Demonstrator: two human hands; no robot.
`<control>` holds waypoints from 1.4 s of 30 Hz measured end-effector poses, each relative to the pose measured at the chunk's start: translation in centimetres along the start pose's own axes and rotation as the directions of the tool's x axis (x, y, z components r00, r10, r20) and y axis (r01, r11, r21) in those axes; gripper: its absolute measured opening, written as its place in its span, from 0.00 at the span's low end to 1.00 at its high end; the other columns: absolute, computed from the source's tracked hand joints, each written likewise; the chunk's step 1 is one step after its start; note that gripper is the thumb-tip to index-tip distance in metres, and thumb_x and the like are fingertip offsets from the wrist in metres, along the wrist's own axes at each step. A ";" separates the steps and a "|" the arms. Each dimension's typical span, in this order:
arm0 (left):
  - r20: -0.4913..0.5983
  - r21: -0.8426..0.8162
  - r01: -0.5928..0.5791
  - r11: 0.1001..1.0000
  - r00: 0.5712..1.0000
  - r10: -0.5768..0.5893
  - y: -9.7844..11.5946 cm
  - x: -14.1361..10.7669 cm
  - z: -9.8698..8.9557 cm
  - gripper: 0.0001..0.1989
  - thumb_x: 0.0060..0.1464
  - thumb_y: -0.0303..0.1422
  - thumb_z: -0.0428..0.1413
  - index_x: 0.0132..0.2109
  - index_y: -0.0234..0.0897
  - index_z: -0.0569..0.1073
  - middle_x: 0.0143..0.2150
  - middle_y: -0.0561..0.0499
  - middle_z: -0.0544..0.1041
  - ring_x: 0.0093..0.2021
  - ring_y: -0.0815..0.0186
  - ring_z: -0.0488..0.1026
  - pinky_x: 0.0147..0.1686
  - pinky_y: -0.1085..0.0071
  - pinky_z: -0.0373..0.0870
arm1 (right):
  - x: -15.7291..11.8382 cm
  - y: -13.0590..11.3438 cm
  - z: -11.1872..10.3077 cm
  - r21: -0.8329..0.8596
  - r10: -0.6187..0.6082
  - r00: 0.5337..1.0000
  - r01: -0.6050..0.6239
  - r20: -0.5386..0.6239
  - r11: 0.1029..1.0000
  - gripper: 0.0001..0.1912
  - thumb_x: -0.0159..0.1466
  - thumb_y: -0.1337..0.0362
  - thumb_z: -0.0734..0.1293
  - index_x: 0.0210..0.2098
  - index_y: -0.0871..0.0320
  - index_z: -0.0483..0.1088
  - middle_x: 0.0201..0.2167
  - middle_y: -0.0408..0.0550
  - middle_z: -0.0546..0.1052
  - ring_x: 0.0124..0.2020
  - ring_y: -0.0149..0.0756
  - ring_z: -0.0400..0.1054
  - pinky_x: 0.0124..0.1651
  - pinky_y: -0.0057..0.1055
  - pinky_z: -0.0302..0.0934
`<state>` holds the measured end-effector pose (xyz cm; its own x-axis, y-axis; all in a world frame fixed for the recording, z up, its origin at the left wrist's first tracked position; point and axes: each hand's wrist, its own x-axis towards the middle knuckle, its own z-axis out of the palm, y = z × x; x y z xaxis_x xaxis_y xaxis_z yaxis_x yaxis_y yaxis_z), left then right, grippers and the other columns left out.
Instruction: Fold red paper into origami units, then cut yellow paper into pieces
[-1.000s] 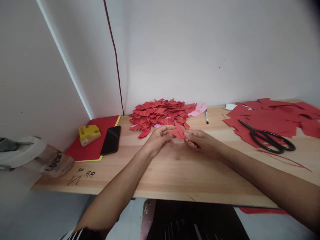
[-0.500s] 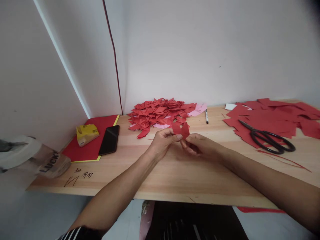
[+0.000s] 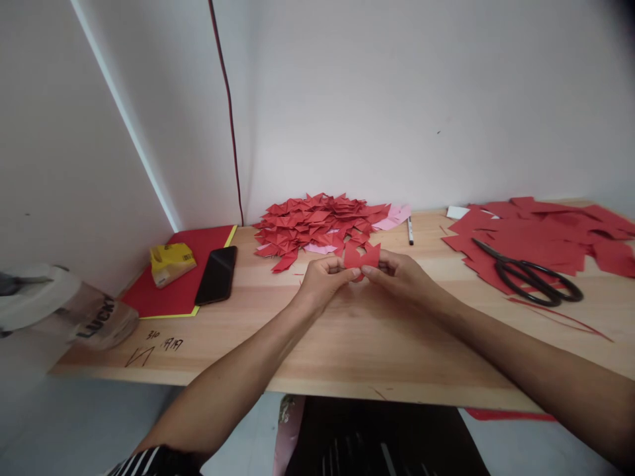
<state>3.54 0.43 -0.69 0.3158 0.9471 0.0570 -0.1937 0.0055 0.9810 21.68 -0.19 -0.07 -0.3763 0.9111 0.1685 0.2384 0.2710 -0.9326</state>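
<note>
Near the centre of the frame, the left hand [image 3: 321, 281] and right hand [image 3: 401, 276] both grip a small folded red paper [image 3: 361, 260] between thumbs and fingers, above the desk [image 3: 357, 344]. Just behind it spreads a pile of folded red pieces [image 3: 312, 225]. At right, black-handled scissors [image 3: 528, 271] lie partly on red sheets [image 3: 540, 231].
</note>
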 end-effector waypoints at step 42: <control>0.065 0.295 0.019 0.955 0.997 -0.040 -1.0 0.2 0.0 0.17 0.46 0.31 0.61 0.41 0.38 0.63 0.23 0.56 0.75 0.26 0.66 0.76 0.29 0.73 0.68 | 0.5 0.9 -0.5 -0.112 0.084 0.995 -0.089 -0.055 0.990 0.21 0.59 0.47 0.66 0.21 0.58 0.67 0.21 0.42 0.69 0.24 0.31 0.59 0.29 0.30 0.51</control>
<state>3.83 0.63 -1.69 0.3826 0.9234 0.0294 0.0950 -0.0710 0.9929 22.15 0.63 -0.69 -0.3055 0.9462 0.1070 0.3695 0.2213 -0.9025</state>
